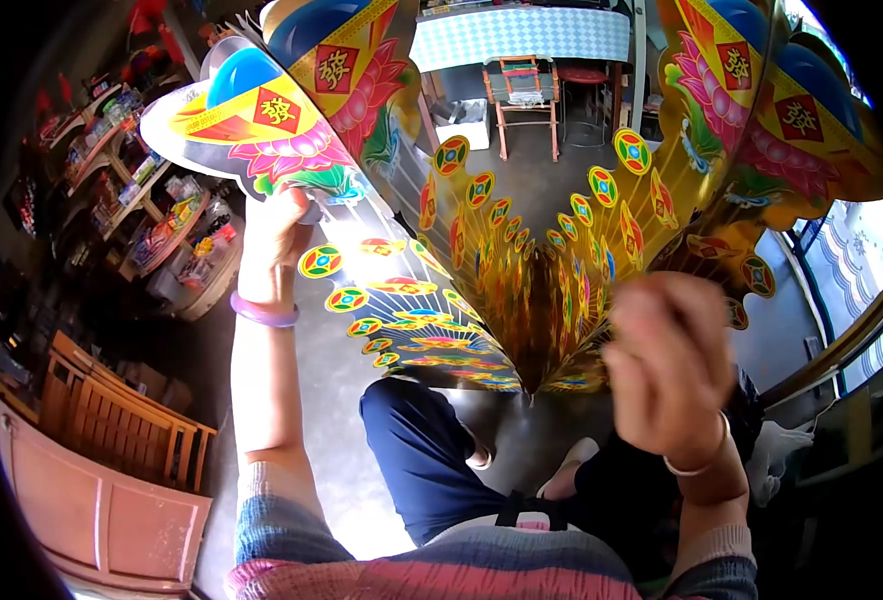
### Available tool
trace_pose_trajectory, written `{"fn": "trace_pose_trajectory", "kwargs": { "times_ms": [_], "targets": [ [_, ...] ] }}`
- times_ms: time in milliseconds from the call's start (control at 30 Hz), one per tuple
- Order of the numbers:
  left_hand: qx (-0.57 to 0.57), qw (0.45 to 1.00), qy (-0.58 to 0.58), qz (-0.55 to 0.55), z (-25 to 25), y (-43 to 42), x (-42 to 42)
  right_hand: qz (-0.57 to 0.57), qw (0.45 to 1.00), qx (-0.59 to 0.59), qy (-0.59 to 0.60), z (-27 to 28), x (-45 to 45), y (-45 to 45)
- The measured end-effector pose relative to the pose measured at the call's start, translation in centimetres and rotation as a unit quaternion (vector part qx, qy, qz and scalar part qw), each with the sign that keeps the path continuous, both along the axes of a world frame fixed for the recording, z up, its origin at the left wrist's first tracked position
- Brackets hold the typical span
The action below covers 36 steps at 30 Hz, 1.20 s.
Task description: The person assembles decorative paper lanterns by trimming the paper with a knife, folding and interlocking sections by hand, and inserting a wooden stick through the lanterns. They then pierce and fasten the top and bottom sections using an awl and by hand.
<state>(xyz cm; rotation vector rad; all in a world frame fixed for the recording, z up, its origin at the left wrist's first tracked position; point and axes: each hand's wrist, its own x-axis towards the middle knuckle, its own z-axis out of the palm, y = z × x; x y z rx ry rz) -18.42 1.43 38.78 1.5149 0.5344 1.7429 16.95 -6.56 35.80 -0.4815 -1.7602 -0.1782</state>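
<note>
A large folded decoration of shiny printed card [442,340] spreads in front of me in a V, with its folds meeting at a point near my knees. It has gold panels, pink lotus flowers, red diamonds with a Chinese character and several coin-like discs. My left hand [280,225] is closed on the lower edge of its left panel, below the lotus print. My right hand [672,360] is in front of the lower right part of the decoration, blurred, with its fingers curled together. What it holds, if anything, cannot be made out.
Shelves [177,230] packed with small goods stand on the left, above a wooden slatted rack [122,410]. Behind the decoration are a folding chair [524,105], a table with a checked cloth [522,40] and a white box [462,125]. My knee [417,440] is below.
</note>
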Motion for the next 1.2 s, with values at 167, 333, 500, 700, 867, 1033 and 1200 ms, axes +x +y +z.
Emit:
{"fn": "trace_pose_trajectory", "kwargs": {
  "times_ms": [167, 333, 500, 700, 867, 1033, 1200],
  "targets": [
    [0.008, 1.0, -0.007, -0.007, 0.0, 0.0, 0.0, -0.097, 0.979, 0.009, -0.181, 2.0, -2.3, 3.1],
    [0.017, 1.0, 0.015, 0.004, -0.6, 0.5, -1.3, -0.142, 0.967, 0.088, -0.194, 3.3, -3.9, 5.3],
    [-0.018, 1.0, 0.003, -0.023, -0.2, -0.4, -1.1, -0.129, 0.968, 0.104, -0.187, 3.4, -4.1, 6.7],
    [-0.005, 1.0, 0.002, -0.027, -0.2, -0.4, -1.0, -0.121, 0.967, 0.109, -0.193, 3.3, -4.1, 7.3],
    [-0.007, 1.0, 0.0, -0.019, -0.5, -0.3, -1.2, -0.121, 0.967, 0.11, -0.197, 3.3, -4.1, 7.4],
    [-0.022, 0.999, -0.005, -0.032, -0.5, -0.5, -1.2, -0.124, 0.965, 0.112, -0.202, 3.2, -4.3, 7.6],
    [-0.019, 0.999, -0.011, -0.032, -0.6, -0.5, -1.1, -0.126, 0.963, 0.112, -0.209, 3.2, -4.3, 7.6]
  ]
}}
